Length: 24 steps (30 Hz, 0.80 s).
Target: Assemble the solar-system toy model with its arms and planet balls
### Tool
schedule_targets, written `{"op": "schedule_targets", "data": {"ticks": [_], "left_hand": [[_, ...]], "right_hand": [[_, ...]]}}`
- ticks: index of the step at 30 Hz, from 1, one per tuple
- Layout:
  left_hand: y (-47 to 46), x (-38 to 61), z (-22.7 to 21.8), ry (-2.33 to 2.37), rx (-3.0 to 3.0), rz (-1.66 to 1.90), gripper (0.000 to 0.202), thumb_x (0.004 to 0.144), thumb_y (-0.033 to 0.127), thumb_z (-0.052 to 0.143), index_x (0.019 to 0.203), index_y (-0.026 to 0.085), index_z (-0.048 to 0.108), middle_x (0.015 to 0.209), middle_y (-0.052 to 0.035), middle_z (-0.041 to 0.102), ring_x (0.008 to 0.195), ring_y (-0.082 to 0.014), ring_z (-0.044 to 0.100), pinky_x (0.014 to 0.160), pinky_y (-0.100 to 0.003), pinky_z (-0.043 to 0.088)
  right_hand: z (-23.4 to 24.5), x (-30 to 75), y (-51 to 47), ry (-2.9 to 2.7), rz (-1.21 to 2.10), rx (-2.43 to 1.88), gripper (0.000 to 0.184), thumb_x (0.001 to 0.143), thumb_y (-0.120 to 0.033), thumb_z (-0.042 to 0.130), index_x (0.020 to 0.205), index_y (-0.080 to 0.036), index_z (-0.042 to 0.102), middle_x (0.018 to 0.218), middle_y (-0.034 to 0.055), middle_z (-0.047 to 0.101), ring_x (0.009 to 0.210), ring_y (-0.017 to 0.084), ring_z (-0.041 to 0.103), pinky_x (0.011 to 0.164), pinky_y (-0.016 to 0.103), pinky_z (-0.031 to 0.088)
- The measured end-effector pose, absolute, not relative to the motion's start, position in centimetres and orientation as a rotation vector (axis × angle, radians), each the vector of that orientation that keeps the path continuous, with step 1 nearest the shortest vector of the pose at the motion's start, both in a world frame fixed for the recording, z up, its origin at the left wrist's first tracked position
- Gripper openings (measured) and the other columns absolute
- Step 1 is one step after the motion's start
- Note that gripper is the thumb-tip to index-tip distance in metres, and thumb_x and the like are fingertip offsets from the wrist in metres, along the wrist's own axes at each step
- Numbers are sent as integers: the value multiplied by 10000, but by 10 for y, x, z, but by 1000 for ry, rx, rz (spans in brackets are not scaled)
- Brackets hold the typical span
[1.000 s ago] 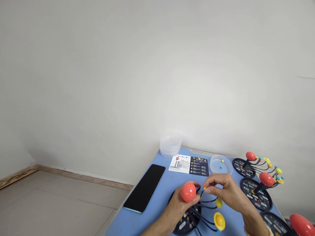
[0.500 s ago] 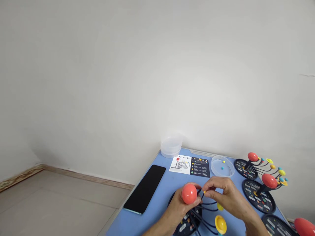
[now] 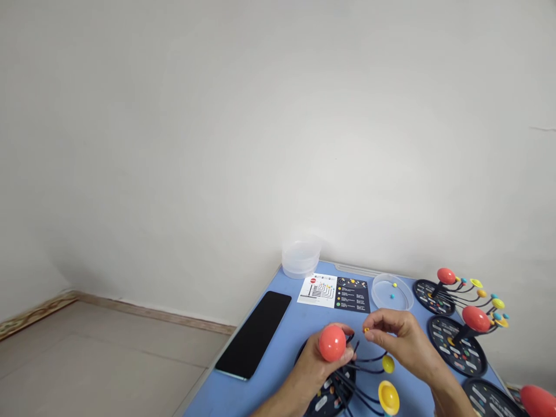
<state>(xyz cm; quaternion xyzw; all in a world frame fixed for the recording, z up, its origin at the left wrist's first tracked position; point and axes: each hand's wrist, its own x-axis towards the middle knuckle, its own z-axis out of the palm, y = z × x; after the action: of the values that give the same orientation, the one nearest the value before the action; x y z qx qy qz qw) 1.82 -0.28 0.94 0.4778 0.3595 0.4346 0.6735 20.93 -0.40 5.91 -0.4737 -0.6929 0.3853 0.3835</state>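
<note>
My left hand (image 3: 315, 365) wraps round the stem of a solar-system model just under its red ball (image 3: 332, 342). The model stands on a black round base (image 3: 325, 397) and has thin black arms, two of them tipped with yellow balls (image 3: 388, 395). My right hand (image 3: 402, 340) pinches a tiny yellow bead (image 3: 366, 330) between thumb and forefinger, just right of the red ball and above the arms.
On the blue table (image 3: 278, 370) lie a black phone (image 3: 254, 333), an instruction card (image 3: 334, 291), a clear tub (image 3: 300, 256) and a clear lid (image 3: 392, 292) with two small beads. Three finished models (image 3: 471, 319) stand along the right edge. A white wall is behind.
My right hand has lifted slightly and moved a little right with the bead, away from the arms. The left hand keeps its hold by the red ball.
</note>
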Motion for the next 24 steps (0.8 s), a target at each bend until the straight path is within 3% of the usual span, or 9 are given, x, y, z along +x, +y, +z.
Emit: {"op": "schedule_targets", "data": {"ticks": [9, 19, 24], "left_hand": [[-4, 18, 11, 802, 1083, 979, 483, 594, 410, 843, 957, 146, 666, 721, -11, 663, 792, -228, 659, 768, -319, 469], [2, 18, -6, 793, 1130, 1022, 485, 620, 428, 819, 990, 150, 675, 760, -26, 688, 786, -233, 665, 762, -325, 482], [1, 18, -5, 770, 1111, 1013, 463, 626, 408, 825, 982, 153, 673, 750, -17, 681, 788, -229, 666, 767, -327, 483]], "right_hand": [[53, 208, 0, -1658, 1088, -1069, 248, 734, -428, 739, 751, -180, 739, 716, 12, 620, 661, 121, 532, 608, 242, 446], [55, 205, -1, -1614, 1200, -1023, 226, 691, -394, 781, 767, -185, 743, 739, 6, 627, 679, 122, 558, 623, 240, 457], [60, 206, -3, -1680, 1186, -1032, 237, 753, -423, 731, 815, -196, 761, 792, 25, 653, 743, 143, 582, 694, 259, 479]]}}
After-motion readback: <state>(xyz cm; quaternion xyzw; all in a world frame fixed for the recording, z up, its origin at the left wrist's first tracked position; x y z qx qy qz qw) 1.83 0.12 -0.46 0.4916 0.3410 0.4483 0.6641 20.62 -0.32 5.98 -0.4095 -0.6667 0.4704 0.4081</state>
